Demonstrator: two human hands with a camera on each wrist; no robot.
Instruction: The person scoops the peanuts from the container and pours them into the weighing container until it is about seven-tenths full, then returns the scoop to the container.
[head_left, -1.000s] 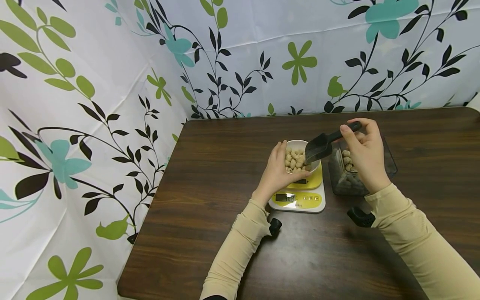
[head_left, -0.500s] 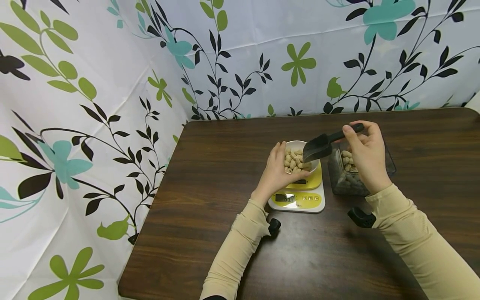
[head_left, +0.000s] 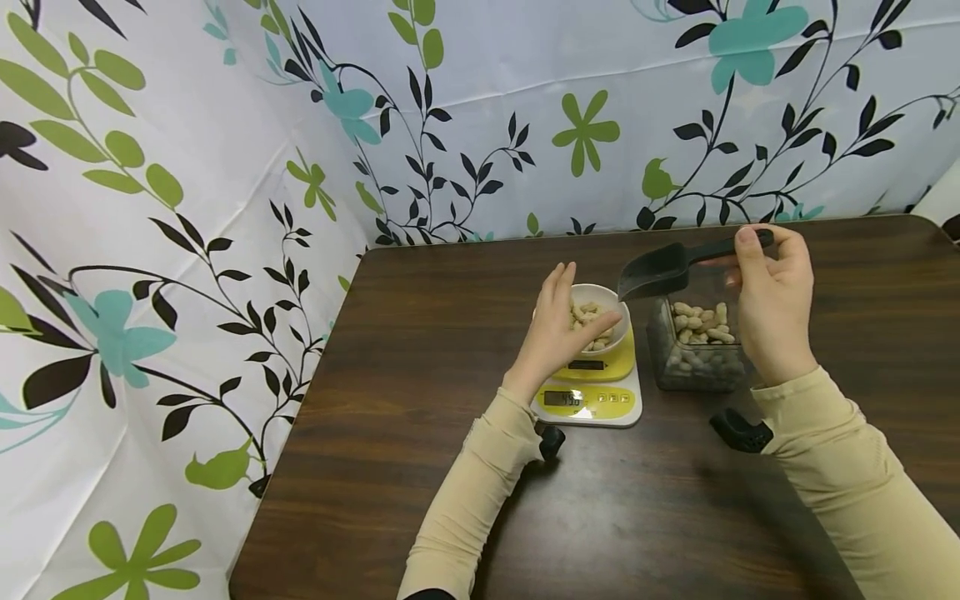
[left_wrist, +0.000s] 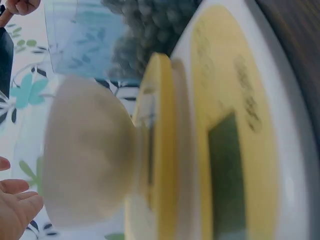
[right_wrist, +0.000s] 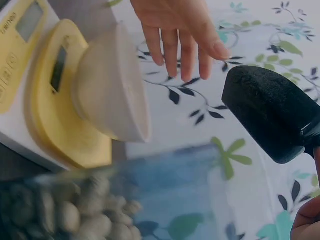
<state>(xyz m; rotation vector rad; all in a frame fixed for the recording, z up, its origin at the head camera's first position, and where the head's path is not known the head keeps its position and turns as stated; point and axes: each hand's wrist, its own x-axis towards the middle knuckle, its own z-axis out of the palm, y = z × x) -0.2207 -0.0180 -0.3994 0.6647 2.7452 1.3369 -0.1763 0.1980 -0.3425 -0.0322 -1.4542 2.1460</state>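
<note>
My right hand [head_left: 780, 308] grips the handle of a black scoop [head_left: 652, 272], raised right of a white bowl [head_left: 598, 292]. No peanuts show in the scoop. The bowl, holding peanuts [head_left: 585, 313], sits on a yellow-and-white digital kitchen scale [head_left: 592, 402] with digits lit on its display. My left hand [head_left: 551, 333] is spread at the bowl's left side; in the right wrist view its fingers [right_wrist: 170, 47] are straight and apart from the bowl. A clear container [head_left: 660, 358] of unshelled peanuts [head_left: 701, 323] stands right of the scale.
All of this stands on a dark wood table [head_left: 420, 350]. Behind and to the left hangs a white curtain [head_left: 480, 50] printed with leaves and flowers. Black wrist-worn pieces [head_left: 741, 431] jut from beneath both sleeves.
The scoop has moved up and right, away from over the bowl, levelling out. The right hand shifted right with it, uncovering more of the container. My left fingers have lifted slightly off the bowl.
</note>
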